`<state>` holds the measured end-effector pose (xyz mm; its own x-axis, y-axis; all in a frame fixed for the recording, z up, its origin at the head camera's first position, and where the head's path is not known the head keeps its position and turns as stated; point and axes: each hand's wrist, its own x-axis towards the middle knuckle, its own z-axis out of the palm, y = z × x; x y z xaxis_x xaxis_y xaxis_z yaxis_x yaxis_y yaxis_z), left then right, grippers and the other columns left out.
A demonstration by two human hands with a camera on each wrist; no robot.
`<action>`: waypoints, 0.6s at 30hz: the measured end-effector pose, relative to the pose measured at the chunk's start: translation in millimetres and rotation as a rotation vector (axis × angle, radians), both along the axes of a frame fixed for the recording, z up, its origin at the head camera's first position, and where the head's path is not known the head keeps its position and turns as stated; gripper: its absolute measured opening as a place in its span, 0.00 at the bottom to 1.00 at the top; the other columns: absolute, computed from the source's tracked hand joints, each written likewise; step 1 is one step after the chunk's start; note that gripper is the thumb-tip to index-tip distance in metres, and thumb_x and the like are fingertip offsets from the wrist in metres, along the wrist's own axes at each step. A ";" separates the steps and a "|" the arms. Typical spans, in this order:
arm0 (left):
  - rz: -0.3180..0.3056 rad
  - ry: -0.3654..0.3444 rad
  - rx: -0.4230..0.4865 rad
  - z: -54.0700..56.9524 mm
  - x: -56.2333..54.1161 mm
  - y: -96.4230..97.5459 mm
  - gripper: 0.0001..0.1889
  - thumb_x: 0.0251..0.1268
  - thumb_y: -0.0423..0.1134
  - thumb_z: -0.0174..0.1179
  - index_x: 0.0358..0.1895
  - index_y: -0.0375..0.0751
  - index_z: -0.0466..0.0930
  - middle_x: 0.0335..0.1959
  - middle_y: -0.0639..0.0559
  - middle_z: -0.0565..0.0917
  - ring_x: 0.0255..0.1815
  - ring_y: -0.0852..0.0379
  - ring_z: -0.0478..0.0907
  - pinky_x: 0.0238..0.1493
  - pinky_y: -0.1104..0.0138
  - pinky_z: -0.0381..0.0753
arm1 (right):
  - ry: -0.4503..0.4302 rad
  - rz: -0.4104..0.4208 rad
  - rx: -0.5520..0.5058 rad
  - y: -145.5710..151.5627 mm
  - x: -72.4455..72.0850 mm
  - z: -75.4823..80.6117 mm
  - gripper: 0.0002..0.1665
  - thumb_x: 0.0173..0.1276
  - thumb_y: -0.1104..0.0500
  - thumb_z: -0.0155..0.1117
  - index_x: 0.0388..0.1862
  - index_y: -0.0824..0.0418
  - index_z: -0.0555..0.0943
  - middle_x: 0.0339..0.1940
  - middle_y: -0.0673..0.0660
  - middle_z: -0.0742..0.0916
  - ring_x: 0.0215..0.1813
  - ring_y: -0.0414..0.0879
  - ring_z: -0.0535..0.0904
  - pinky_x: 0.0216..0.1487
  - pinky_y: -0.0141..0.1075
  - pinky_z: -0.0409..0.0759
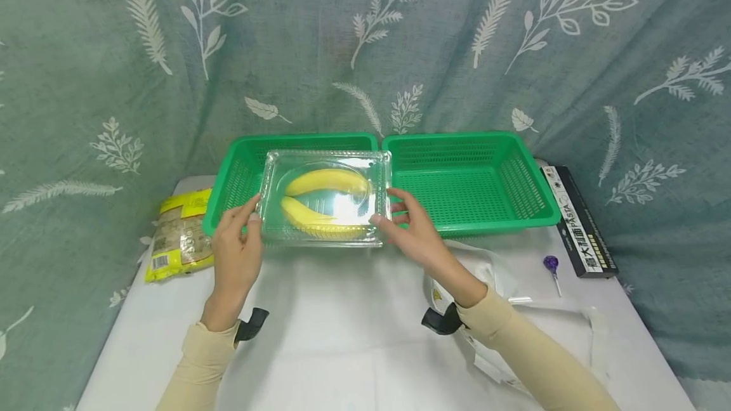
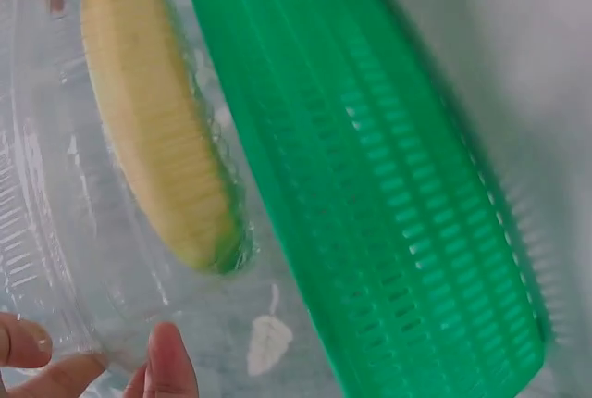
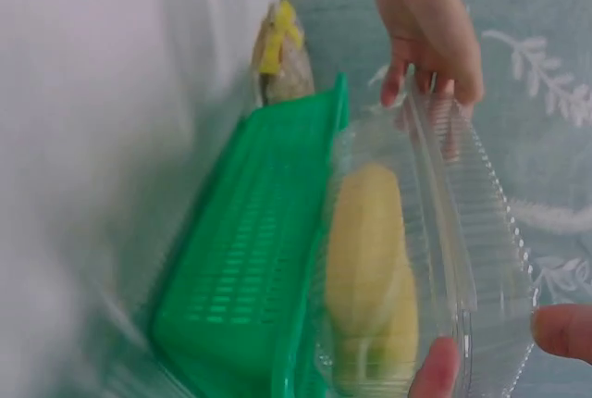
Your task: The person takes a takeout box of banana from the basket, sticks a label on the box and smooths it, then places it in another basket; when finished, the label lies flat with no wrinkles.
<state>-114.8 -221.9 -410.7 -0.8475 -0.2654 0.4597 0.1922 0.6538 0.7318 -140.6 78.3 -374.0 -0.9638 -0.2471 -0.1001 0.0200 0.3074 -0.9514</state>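
A clear plastic clamshell box [image 1: 273,182] with bananas [image 1: 327,181] inside is held up above the left green basket [image 1: 224,202]. My left hand [image 1: 237,259] grips its left end between thumb and fingers. At the opposite end, my right hand [image 1: 417,233] pinches the box near its front right corner, the thumb on the near side. A banana [image 2: 157,120] shows through the clear wall in the left wrist view. In the right wrist view the box [image 3: 444,231] hangs beside the basket [image 3: 250,231], apart from the table.
A second green basket [image 1: 457,198] stands to the right. Left of the baskets lies a yellow-and-clear food bag [image 1: 183,233]. At right are a black pasta box [image 1: 579,224], a purple lollipop [image 1: 551,264] and white plastic packaging [image 1: 548,328], partly under my right forearm. A patterned curtain [image 1: 320,37] hangs behind.
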 end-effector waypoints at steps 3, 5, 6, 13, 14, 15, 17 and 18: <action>-0.026 -0.039 0.006 -0.1 18.1 3.8 0.20 0.79 0.39 0.46 0.67 0.47 0.78 0.51 0.42 0.80 0.43 0.69 0.69 0.36 0.82 0.69 | -0.022 0.007 -0.009 8.3 17.5 -2.4 0.44 0.72 0.49 0.65 0.80 0.51 0.57 0.65 0.63 0.72 0.54 0.54 0.80 0.45 0.43 0.88; -0.037 -0.063 0.006 -0.7 30.4 5.7 0.20 0.79 0.39 0.47 0.67 0.48 0.78 0.51 0.43 0.81 0.46 0.69 0.71 0.39 0.85 0.71 | -0.055 0.008 -0.019 13.4 28.6 -5.5 0.46 0.71 0.49 0.66 0.81 0.50 0.55 0.64 0.62 0.73 0.52 0.52 0.81 0.45 0.43 0.88; -0.037 -0.072 0.004 -1.7 36.3 6.6 0.19 0.79 0.39 0.47 0.66 0.48 0.78 0.51 0.44 0.81 0.48 0.69 0.71 0.41 0.86 0.72 | -0.069 0.013 -0.021 16.0 34.2 -7.8 0.47 0.71 0.50 0.66 0.81 0.50 0.54 0.64 0.62 0.73 0.52 0.51 0.82 0.45 0.43 0.88; -0.045 -0.031 0.024 -20.3 75.5 15.3 0.19 0.73 0.30 0.51 0.63 0.44 0.81 0.48 0.44 0.82 0.44 0.76 0.74 0.40 0.87 0.78 | -0.066 0.065 0.023 31.5 69.0 -26.7 0.49 0.70 0.53 0.67 0.82 0.52 0.52 0.64 0.63 0.76 0.50 0.48 0.85 0.42 0.34 0.88; -0.049 -0.017 0.025 -24.2 79.1 16.6 0.19 0.73 0.29 0.52 0.62 0.43 0.82 0.47 0.44 0.82 0.42 0.76 0.74 0.39 0.86 0.79 | -0.059 0.061 0.034 33.1 73.1 -29.5 0.48 0.70 0.54 0.67 0.82 0.51 0.52 0.63 0.62 0.77 0.49 0.47 0.85 0.41 0.33 0.87; -0.053 -0.004 0.025 -28.2 82.2 17.9 0.19 0.73 0.28 0.52 0.61 0.42 0.82 0.46 0.44 0.81 0.41 0.77 0.75 0.37 0.85 0.80 | -0.049 0.057 0.048 34.7 77.0 -32.2 0.48 0.69 0.54 0.68 0.82 0.51 0.53 0.62 0.62 0.77 0.49 0.46 0.85 0.41 0.32 0.87; -0.056 0.020 0.031 -36.2 87.2 20.0 0.18 0.72 0.27 0.52 0.60 0.40 0.83 0.42 0.46 0.80 0.37 0.77 0.75 0.35 0.84 0.80 | -0.043 0.044 0.076 37.1 84.1 -37.2 0.48 0.69 0.54 0.69 0.81 0.50 0.54 0.61 0.60 0.78 0.48 0.43 0.85 0.40 0.32 0.86; -0.055 0.034 0.035 -40.3 89.6 21.1 0.18 0.71 0.26 0.53 0.59 0.39 0.83 0.41 0.46 0.79 0.36 0.76 0.75 0.34 0.84 0.81 | -0.044 0.037 0.086 37.9 87.5 -39.2 0.48 0.68 0.54 0.69 0.81 0.50 0.55 0.61 0.60 0.79 0.47 0.42 0.85 0.39 0.31 0.85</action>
